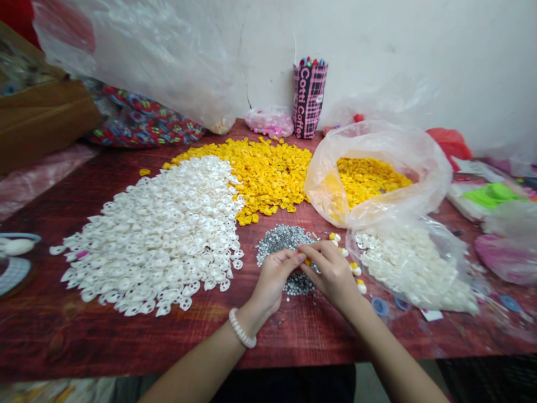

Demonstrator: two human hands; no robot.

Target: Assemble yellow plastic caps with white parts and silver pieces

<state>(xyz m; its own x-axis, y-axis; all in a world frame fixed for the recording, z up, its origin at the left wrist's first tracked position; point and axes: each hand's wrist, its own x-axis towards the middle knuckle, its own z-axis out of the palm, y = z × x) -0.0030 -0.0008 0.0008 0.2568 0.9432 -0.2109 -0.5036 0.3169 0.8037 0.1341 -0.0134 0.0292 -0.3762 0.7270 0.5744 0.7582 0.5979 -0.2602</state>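
Observation:
My left hand [273, 280] and my right hand [331, 271] meet over a pile of small grey pieces [281, 242]. Between the fingertips of both hands shows a small yellow piece [307, 261], mostly hidden, and both hands are pinched on it. To the left spreads a large heap of white pieces with small holes [155, 235]. Behind the grey pile lies a heap of yellow pieces [268, 173]. Just right of my right hand, several small yellow-and-white pieces [356, 269] lie in a loose row.
An open plastic bag [377, 210] of yellow pieces stands at the back right, with a clear bag of whitish pieces [413, 268] before it. A patterned Cotti Coffee bag [309, 101] stands by the wall. Blue rings [380, 306] lie right of my right forearm.

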